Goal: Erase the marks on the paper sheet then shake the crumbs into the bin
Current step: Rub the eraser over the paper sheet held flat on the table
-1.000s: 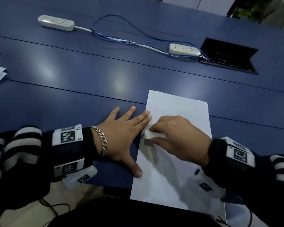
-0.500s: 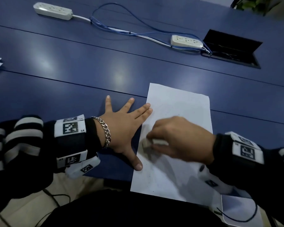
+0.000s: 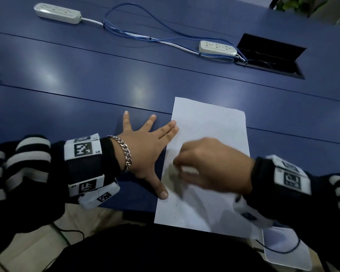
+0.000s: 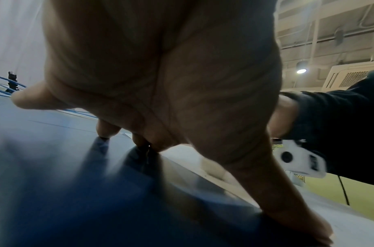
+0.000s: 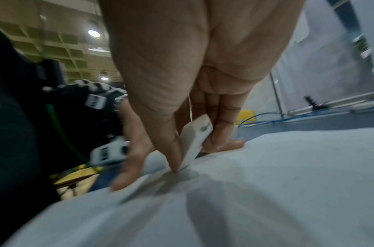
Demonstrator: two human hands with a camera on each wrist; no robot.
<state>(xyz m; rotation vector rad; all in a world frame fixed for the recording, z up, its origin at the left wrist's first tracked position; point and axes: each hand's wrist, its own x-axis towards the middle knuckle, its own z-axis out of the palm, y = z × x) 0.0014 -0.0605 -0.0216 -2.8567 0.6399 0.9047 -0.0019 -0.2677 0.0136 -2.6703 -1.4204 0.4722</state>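
Erasing was underway: right hand (image 3: 214,165) fingers pinched the eraser (image 5: 195,142) against the paper sheet (image 3: 210,122) on the counter (image 3: 106,75); left hand (image 3: 145,146), fingers spread, pinned its edge. Shaking crumbs remained; no bin visible.

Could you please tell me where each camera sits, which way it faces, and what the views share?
Head: worn high, facing forward and down at the table; shows left hand, right hand, sleeves.
Left wrist: low under the left hand, facing along its spread fingers.
Right wrist: under the right hand, facing the eraser it pinches.
Shared: all show the paper sheet.
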